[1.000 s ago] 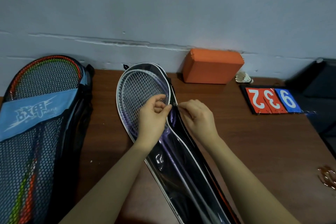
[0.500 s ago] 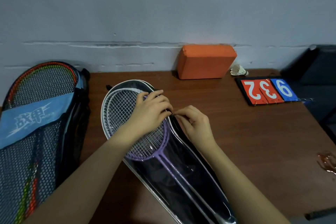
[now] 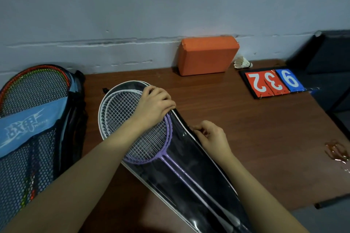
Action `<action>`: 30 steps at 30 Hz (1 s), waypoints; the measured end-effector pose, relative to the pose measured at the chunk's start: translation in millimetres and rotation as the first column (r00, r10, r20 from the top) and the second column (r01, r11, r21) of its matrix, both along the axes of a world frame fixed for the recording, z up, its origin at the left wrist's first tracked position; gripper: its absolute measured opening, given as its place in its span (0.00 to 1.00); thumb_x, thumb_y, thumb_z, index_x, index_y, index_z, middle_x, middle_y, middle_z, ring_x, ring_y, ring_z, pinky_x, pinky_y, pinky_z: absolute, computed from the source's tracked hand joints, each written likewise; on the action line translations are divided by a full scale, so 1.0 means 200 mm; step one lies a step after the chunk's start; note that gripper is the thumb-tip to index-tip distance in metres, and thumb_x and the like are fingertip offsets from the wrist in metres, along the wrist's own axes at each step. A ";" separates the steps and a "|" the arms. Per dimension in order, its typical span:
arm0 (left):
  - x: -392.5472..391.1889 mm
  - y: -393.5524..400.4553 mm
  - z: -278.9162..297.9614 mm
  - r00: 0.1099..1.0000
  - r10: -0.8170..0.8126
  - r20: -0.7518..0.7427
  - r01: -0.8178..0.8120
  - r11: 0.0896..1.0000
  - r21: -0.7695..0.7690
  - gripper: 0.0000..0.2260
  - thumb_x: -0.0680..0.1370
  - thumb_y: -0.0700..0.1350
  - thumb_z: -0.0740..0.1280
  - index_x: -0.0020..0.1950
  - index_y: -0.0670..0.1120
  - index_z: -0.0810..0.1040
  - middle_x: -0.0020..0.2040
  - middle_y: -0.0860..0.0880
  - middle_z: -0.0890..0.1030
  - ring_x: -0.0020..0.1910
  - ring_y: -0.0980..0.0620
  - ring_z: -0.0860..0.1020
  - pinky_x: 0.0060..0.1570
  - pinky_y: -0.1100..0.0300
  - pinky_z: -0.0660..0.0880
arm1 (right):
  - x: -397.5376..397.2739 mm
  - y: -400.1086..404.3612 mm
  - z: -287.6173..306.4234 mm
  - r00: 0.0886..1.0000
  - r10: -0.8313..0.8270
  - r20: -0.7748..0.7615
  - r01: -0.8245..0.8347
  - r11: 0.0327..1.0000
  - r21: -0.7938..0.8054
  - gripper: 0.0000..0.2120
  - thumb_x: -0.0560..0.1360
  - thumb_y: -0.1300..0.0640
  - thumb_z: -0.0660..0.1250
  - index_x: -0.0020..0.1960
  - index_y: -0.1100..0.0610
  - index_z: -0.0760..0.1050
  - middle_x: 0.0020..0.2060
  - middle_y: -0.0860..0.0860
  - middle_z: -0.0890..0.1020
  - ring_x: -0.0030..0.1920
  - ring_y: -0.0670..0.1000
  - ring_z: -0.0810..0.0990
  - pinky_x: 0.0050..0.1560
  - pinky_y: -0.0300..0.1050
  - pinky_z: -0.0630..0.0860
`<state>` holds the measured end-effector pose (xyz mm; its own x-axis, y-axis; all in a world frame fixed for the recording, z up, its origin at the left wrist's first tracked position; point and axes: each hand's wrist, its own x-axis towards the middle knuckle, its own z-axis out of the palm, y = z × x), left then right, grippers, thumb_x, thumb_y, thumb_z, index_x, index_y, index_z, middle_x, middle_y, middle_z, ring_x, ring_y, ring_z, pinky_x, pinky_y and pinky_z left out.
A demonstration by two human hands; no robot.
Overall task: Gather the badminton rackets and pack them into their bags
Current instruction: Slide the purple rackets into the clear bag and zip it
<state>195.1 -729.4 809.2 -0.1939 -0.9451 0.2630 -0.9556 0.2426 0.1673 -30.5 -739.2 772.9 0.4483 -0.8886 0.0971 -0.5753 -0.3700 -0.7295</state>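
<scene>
1. Two hands work on one black racket bag [image 3: 189, 179], which lies diagonally on the brown table [image 3: 246, 138], head end toward the wall, handle end running off the bottom of the frame.
2. Left hand [image 3: 153, 108]: palm down, fingers curled over the upper right rim of the bag's head section, pressing on the strings of the purple rackets [image 3: 132, 128] inside. It grips the bag edge.
3. Right hand [image 3: 212, 136]: fingers pinched tight on the bag's right edge, just below the left hand (whether a zipper pull sits between the fingertips cannot be told).
4. The purple rackets, two shafts visible, lie inside the bag, their heads exposed through the open side.
5. A mesh bag [image 3: 32, 138] sits at the table's left edge, well apart from the black bag, holding a red-and-green framed racket [image 3: 34, 73].
6. Open table surface lies right of the black bag up to the right edge. An orange block [image 3: 206, 55] stands against the wall; a white shuttlecock [image 3: 242, 62] lies just beside it.
7. Writing: a scoreboard [image 3: 272, 83] lies flat near the far right corner, showing 2 and 3 on red, 9 on blue, upside down to the camera. The mesh bag's blue band carries white Chinese characters, not clearly readable.
8. A shiny amber item [image 3: 337, 151] at the right edge is unidentifiable.
</scene>
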 end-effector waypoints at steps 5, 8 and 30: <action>0.03 -0.04 -0.06 0.996 0.076 -0.038 -0.077 0.996 -0.036 0.14 0.76 0.53 0.58 0.47 0.51 0.83 0.47 0.52 0.83 0.55 0.47 0.77 0.59 0.52 0.57 | -0.08 0.02 -0.01 0.995 -0.054 -0.085 0.057 0.998 0.030 0.08 0.74 0.60 0.69 0.38 0.51 0.75 0.36 0.45 0.79 0.37 0.47 0.76 0.38 0.49 0.75; 0.06 -0.05 -0.11 0.987 0.139 -0.081 -0.143 0.988 -0.051 0.14 0.75 0.53 0.59 0.46 0.51 0.83 0.48 0.51 0.83 0.56 0.46 0.77 0.59 0.52 0.58 | -0.11 0.02 -0.07 0.992 -0.081 -0.092 0.093 0.987 0.133 0.07 0.74 0.57 0.68 0.38 0.54 0.74 0.35 0.47 0.80 0.36 0.49 0.78 0.39 0.54 0.76; -0.16 0.07 -0.23 0.926 0.221 -0.307 -0.245 0.969 -0.041 0.13 0.75 0.52 0.60 0.45 0.51 0.83 0.47 0.55 0.83 0.59 0.47 0.75 0.56 0.55 0.54 | -0.12 0.00 0.05 0.987 -0.083 0.140 0.035 0.947 0.318 0.13 0.72 0.64 0.70 0.33 0.48 0.78 0.30 0.42 0.81 0.33 0.40 0.77 0.35 0.34 0.72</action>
